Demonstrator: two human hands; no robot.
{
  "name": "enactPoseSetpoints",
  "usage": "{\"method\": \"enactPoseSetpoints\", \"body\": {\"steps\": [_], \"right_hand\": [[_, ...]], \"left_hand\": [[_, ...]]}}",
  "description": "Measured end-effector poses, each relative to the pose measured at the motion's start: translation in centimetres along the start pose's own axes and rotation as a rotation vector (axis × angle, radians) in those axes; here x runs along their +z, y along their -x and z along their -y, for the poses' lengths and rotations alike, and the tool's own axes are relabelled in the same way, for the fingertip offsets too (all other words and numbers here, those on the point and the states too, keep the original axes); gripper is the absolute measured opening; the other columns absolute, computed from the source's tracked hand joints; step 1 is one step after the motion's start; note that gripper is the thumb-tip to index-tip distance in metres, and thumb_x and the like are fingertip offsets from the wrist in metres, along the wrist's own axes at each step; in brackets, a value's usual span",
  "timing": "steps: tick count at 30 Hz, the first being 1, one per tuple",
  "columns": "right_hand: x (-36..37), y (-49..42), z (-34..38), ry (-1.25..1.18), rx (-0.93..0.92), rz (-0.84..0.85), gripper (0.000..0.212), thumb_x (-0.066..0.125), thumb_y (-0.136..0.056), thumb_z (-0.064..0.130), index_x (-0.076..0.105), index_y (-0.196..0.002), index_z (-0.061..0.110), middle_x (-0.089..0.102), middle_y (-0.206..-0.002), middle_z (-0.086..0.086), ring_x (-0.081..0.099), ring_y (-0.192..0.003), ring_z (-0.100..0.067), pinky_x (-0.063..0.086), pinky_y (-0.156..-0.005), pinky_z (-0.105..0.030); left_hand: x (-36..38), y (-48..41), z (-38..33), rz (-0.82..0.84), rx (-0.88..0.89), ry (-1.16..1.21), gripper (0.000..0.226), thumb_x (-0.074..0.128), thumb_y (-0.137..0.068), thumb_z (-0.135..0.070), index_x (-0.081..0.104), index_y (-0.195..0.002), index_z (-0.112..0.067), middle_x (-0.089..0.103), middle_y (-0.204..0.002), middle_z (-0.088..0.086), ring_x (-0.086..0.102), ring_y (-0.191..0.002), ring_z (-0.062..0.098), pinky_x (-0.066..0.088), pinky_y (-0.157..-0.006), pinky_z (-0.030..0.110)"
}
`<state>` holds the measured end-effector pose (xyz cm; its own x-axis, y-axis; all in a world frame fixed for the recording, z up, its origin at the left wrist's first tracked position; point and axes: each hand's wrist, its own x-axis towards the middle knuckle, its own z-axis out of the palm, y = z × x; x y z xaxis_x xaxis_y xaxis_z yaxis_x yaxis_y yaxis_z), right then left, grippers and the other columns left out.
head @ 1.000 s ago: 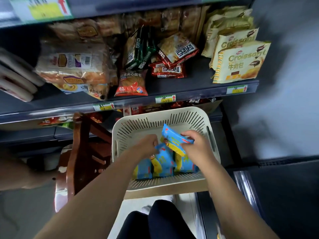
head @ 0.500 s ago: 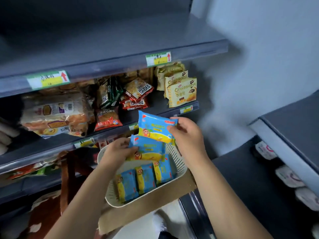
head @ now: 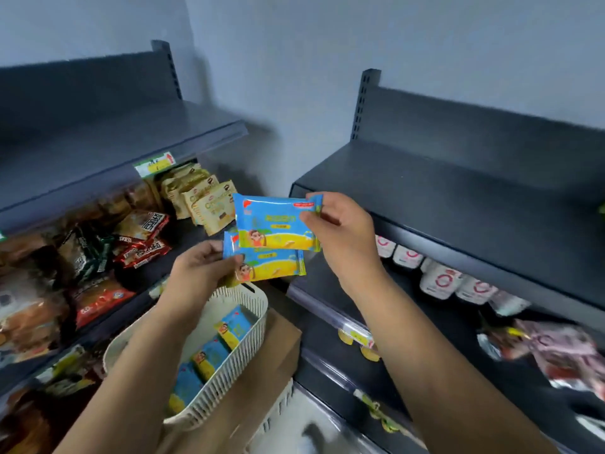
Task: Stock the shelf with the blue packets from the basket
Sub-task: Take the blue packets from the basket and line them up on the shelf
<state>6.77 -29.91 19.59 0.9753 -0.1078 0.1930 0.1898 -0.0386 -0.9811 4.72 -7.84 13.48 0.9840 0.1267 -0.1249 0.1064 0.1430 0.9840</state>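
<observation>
Two blue packets are being held up above the basket, in the gap between two dark shelf units. Upper packet (head: 275, 224): the right hand (head: 343, 237) is pinching its right edge, thumb in front and fingers curled behind, and is holding it face-on, just in front of the front edge of the right-hand shelf (head: 458, 191). Lower packet (head: 271, 263): the left hand (head: 199, 270) is gripping its left end, thumb lying across the front; its top strip is sitting behind the bottom of the upper packet, so the two are overlapping. Both are showing a yellow band and a cartoon figure. At least three more blue packets (head: 209, 357) are standing on edge in a row inside the white slatted basket (head: 258, 299), below the left forearm. That basket is resting on a brown cardboard box (head: 278, 355). Right-hand unit, level beneath the top board: white tubs (head: 438, 280) with red rings are lining up in a row; pink packs (head: 563, 352) are lying lower down, blurred. Left-hand unit: cream croissant bags (head: 209, 201) are standing at the near end, red packets (head: 144, 247) are leaning beside them, green packets (head: 86, 253) are standing further left, and a yellow-green price tag (head: 154, 164) is hanging on the shelf edge above them.
</observation>
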Motion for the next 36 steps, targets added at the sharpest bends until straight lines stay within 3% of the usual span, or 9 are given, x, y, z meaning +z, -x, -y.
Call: {"method": "enactPoseSetpoints", "body": {"steps": [7,12,16,18,21,24,28,33,36], "right_hand": [[-12.0,3.8,5.6,0.007,-0.084,-0.26,0.018,0.074,-0.09,0.004,0.071,-0.103,0.017,0.078,-0.099,-0.003,0.076,-0.092,-0.018,0.062,-0.076,-0.036],[-21.0,6.7,8.5,0.086,-0.17,-0.455,0.014,0.076,-0.089,0.008,0.069,-0.094,0.018,0.077,-0.092,0.001,0.075,-0.086,-0.014,0.062,-0.075,-0.039],[-28.6,9.4,9.9,0.153,-0.218,-0.565,0.034,0.076,-0.089,0.011,0.049,-0.072,0.023,0.054,-0.056,0.023,0.05,-0.055,0.002,0.041,-0.059,-0.017],[-32.6,10.8,10.4,0.146,-0.225,-0.633,0.035,0.078,-0.087,0.012,0.048,-0.071,0.023,0.055,-0.058,0.014,0.053,-0.06,-0.006,0.045,-0.063,-0.027],[-38.0,13.2,11.2,0.13,-0.279,-0.696,0.02,0.076,-0.083,0.018,0.06,-0.077,0.027,0.062,-0.084,-0.034,0.059,-0.071,-0.027,0.049,-0.069,-0.044],[-44.2,15.6,11.9,0.163,-0.309,-0.767,0.021,0.072,-0.09,0.009,0.063,-0.085,0.027,0.064,-0.077,-0.026,0.054,-0.066,-0.019,0.046,-0.062,-0.037],[-52.2,17.8,12.3,0.247,-0.36,-0.8,0.021,0.068,-0.093,0.015,0.067,-0.095,0.036,0.064,-0.092,-0.036,0.063,-0.079,-0.05,0.055,-0.066,-0.058],[-60.4,19.5,12.1,0.233,-0.374,-0.833,0.017,0.068,-0.095,0.012,0.068,-0.101,0.028,0.069,-0.094,-0.03,0.063,-0.089,-0.052,0.055,-0.071,-0.059],[-63.9,20.3,11.9,0.204,-0.358,-0.865,0.016,0.068,-0.096,0.009,0.068,-0.102,0.024,0.073,-0.092,-0.022,0.071,-0.087,-0.042,0.059,-0.074,-0.053]], "left_hand": [[11.9,1.7,-3.3,0.257,0.062,0.012,0.021,0.068,-0.092,-0.003,0.067,-0.112,0.003,0.076,-0.109,0.02,0.074,-0.1,0.034,0.056,-0.095,0.045],[21.5,4.4,-4.8,0.38,0.087,-0.005,0.021,0.069,-0.092,-0.001,0.067,-0.111,0.005,0.077,-0.106,0.021,0.074,-0.096,0.035,0.061,-0.089,0.043],[29.9,7.5,-5.3,0.509,0.149,-0.089,0.016,0.069,-0.092,-0.001,0.071,-0.108,-0.003,0.079,-0.104,0.015,0.075,-0.09,0.029,0.06,-0.078,0.036],[34.4,9.5,-5.2,0.571,0.15,-0.101,0.017,0.07,-0.092,-0.002,0.071,-0.109,-0.003,0.079,-0.105,0.013,0.076,-0.093,0.028,0.059,-0.084,0.04],[41.2,12.7,-4.8,0.644,0.147,-0.106,0.017,0.072,-0.092,-0.005,0.072,-0.109,-0.005,0.08,-0.103,0.009,0.077,-0.098,0.028,0.06,-0.089,0.042],[48.1,16.3,-3.8,0.695,0.129,-0.103,0.017,0.072,-0.093,-0.007,0.072,-0.11,-0.004,0.08,-0.104,0.008,0.076,-0.101,0.028,0.059,-0.095,0.046],[57.1,21.5,-2.0,0.757,0.09,-0.09,0.017,0.074,-0.092,-0.007,0.07,-0.107,-0.001,0.078,-0.108,0.013,0.075,-0.104,0.028,0.059,-0.095,0.049],[66.2,26.0,0.3,0.824,0.105,-0.112,0.012,0.07,-0.094,-0.002,0.067,-0.089,-0.012,0.076,-0.072,-0.01,0.073,-0.072,0.003,0.054,-0.056,0.016],[70.0,26.7,1.3,0.8,0.11,-0.128,0.012,0.072,-0.092,-0.001,0.07,-0.096,-0.012,0.078,-0.088,-0.001,0.076,-0.079,0.008,0.057,-0.061,0.02]]}}
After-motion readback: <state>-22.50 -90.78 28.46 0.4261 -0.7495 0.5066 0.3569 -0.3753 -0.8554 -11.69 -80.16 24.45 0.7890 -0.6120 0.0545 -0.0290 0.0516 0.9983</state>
